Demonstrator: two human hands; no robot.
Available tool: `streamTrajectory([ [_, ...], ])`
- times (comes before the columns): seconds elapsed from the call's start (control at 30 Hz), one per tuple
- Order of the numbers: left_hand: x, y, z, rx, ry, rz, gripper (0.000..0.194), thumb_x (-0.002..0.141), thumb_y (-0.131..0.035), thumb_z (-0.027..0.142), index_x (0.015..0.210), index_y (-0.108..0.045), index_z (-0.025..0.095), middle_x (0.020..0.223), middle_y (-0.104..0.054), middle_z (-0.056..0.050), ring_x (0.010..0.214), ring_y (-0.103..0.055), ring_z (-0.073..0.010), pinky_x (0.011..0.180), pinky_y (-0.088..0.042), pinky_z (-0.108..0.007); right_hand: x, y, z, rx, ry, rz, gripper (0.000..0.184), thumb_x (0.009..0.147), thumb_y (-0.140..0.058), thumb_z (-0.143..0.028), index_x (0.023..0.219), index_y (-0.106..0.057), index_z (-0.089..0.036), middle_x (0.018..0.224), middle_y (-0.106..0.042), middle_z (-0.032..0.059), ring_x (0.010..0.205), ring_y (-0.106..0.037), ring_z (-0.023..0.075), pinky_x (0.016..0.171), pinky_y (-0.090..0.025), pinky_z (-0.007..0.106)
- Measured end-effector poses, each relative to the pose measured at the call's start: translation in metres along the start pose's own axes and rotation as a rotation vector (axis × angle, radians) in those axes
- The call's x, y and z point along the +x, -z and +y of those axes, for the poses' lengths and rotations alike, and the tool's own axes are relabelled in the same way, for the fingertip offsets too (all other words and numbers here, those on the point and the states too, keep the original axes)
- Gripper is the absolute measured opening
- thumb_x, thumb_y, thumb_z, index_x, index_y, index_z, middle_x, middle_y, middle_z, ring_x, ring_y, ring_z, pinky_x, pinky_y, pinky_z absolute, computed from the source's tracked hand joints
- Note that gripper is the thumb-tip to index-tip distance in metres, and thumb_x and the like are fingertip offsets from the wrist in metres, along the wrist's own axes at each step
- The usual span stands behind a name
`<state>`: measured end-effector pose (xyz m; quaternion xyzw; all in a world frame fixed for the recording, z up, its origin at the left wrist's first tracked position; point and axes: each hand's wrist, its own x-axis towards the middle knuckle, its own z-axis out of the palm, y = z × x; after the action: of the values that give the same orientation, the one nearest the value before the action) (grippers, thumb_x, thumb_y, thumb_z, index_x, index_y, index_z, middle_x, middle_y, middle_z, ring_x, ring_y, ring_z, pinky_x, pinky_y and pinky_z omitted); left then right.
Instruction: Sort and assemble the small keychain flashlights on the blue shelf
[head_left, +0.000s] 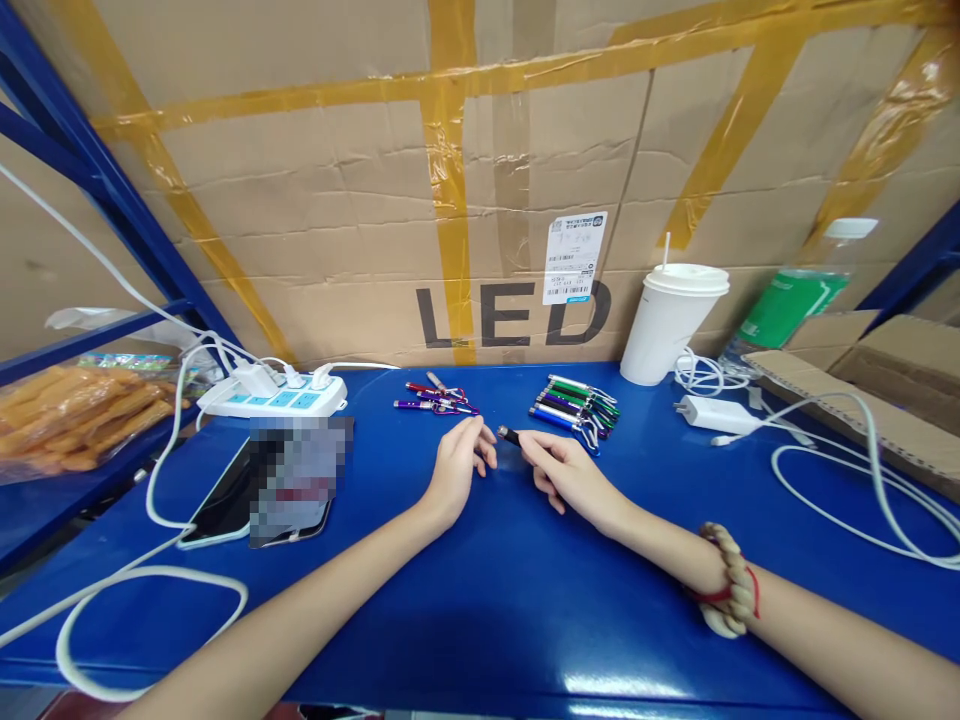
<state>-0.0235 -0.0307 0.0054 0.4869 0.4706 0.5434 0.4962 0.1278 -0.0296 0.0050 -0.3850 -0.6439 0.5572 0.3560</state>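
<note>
My right hand is closed around a small black keychain flashlight, its metal-coloured tip pointing left; the rest of it is hidden by the fingers. Just left of that tip is my left hand, its fingers loosely bent and apart, with nothing visible in them. Behind my left hand lies a small loose group of red, purple and silver keychain flashlights with carabiner clips. Beyond my right hand several more keychain flashlights, green, black and blue among them, lie side by side in a row.
On the blue table, a power strip and two phones lie left. A lidded white cup, a charger with cable, a green-labelled bottle and an open carton are right. A large cardboard box stands behind.
</note>
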Motion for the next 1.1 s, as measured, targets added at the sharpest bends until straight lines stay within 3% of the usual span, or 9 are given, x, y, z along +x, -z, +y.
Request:
streamTrajectory([
  [0.13, 0.0023, 0.0027, 0.0036, -0.127, 0.013, 0.051, 0.024, 0.074, -0.046, 0.04, 0.066, -0.046, 0.017, 0.053, -0.053, 0.0, 0.054, -0.052, -0.0108, 0.052, -0.039, -0.02, -0.0007, 0.0011, -0.0014, -0.061, -0.04, 0.027, 0.049, 0.08, -0.046, -0.058, 0.091, -0.063, -0.013, 0.039, -0.03, -0.0095, 0.031, -0.028, 0.0054, 0.029, -0.028, 0.017],
  [0.4, 0.0028, 0.0022, 0.0053, -0.16, 0.058, -0.063, 0.024, 0.074, -0.04, 0.039, 0.067, -0.046, 0.017, 0.053, -0.05, 0.0, 0.053, -0.048, -0.011, 0.053, -0.039, -0.022, -0.0009, -0.0003, -0.0032, -0.138, -0.045, 0.024, 0.053, 0.073, -0.053, -0.061, 0.092, -0.07, -0.014, 0.04, -0.034, -0.0068, 0.032, -0.027, 0.0056, 0.031, -0.02, 0.02],
  [0.67, 0.0036, 0.0019, 0.0005, -0.157, 0.012, 0.044, 0.02, 0.07, -0.044, 0.036, 0.076, -0.047, 0.017, 0.066, -0.053, -0.001, 0.068, -0.051, -0.0135, 0.054, -0.04, -0.021, -0.0011, 0.0009, -0.0036, -0.179, -0.019, 0.028, 0.05, 0.074, -0.055, -0.057, 0.092, -0.071, -0.014, 0.04, -0.033, -0.0058, 0.036, -0.025, 0.0056, 0.033, -0.019, 0.02],
  [1.1, 0.0059, 0.0023, -0.0022, -0.174, 0.01, 0.005, 0.018, 0.071, -0.043, 0.032, 0.078, -0.049, 0.017, 0.069, -0.054, -0.002, 0.068, -0.051, -0.0131, 0.053, -0.039, -0.02, -0.0024, 0.0009, -0.0069, -0.249, -0.028, 0.032, 0.056, 0.073, -0.053, -0.062, 0.089, -0.072, -0.012, 0.044, -0.045, -0.0025, 0.04, -0.036, 0.0074, 0.038, -0.028, 0.02],
])
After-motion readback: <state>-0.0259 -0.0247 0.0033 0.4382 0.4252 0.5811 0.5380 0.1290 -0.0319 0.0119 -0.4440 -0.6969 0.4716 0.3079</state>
